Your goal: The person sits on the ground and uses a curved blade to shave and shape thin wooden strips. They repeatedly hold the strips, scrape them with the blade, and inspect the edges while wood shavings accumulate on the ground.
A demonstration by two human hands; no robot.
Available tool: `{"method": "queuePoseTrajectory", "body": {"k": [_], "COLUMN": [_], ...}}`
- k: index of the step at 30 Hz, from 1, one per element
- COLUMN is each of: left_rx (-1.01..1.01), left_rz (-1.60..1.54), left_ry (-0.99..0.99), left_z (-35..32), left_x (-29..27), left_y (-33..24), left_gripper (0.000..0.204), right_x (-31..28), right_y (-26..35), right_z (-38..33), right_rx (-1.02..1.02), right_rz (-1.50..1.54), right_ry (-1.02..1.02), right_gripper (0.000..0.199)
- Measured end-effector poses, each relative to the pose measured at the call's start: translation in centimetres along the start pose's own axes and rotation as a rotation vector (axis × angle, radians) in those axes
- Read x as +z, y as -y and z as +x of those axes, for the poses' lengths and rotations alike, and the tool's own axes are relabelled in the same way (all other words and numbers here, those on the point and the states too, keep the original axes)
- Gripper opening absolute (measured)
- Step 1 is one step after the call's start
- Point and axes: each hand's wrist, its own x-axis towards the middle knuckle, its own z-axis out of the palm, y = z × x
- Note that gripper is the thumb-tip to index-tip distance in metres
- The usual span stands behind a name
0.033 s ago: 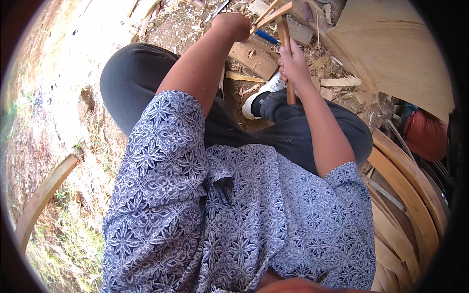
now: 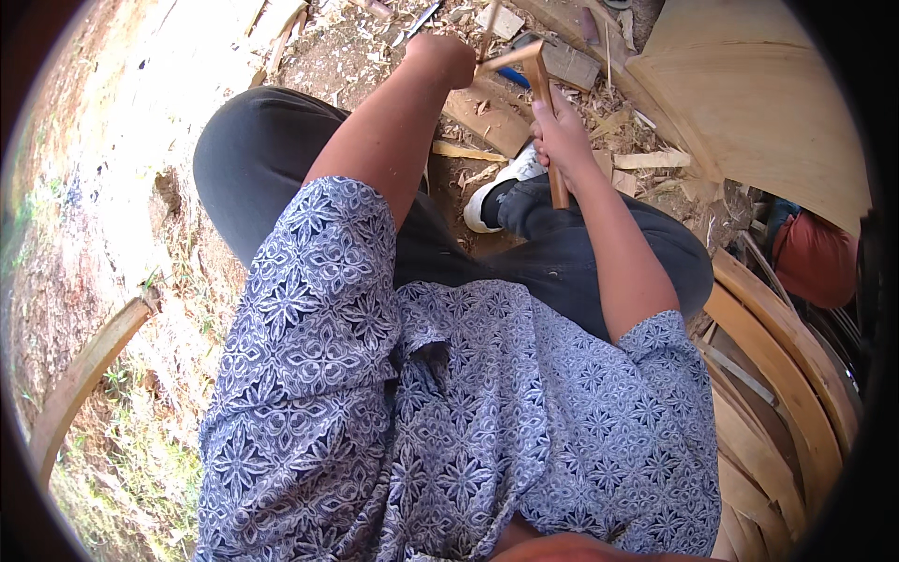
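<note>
Now the L-shaped wooden tool [image 2: 539, 80] sits lower in the view than a moment ago: its corner has dropped, and its short arm points left, its tip ending beside the left hand [image 2: 449, 62]. The right hand [image 2: 566, 139] has come down slightly too, its grip wrapped firmly around the long arm, below that corner. A thin stick [image 2: 489, 30] by the left knuckles stands steeper than it did, no longer slanting right. The left hand's fingers are turned away, so whether its grip is closed on anything cannot be told. Both hands are over the shaving-strewn ground [image 2: 328, 56], near a flat plank [image 2: 489, 117] and a blue object [image 2: 513, 77]. The shift suggests woodwork in mid-movement; any contact at the tool's tip is unclear.
</note>
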Motion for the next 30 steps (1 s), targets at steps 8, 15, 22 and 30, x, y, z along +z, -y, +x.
{"method": "queuePoseTrajectory", "body": {"k": [8, 15, 22, 30], "left_rx": [-0.036, -0.040, -0.090, -0.621], "left_rz": [0.016, -0.097, -0.280, -0.648], "left_ry": [0.031, 0.095, -0.004, -0.135], "left_z": [-0.2, 1.0, 4.6, 7.7], "left_x": [2.8, 2.9, 5.4, 8.9], "left_y": [0.0, 0.7, 7.5, 7.0], "left_gripper": [0.033, 0.039, 0.038, 0.055], "right_x": [0.3, 0.2, -1.4, -2.3], "right_y": [3.1, 1.6, 2.6, 1.3], "right_z": [-0.6, -0.8, -1.0, -1.4], "right_rx": [-0.268, -0.067, -0.021, 0.073], "right_rz": [0.184, 0.263, 0.166, 0.179], "right_ry": [-0.084, -0.015, -0.001, 0.029], "right_gripper": [0.051, 0.047, 0.055, 0.074]}}
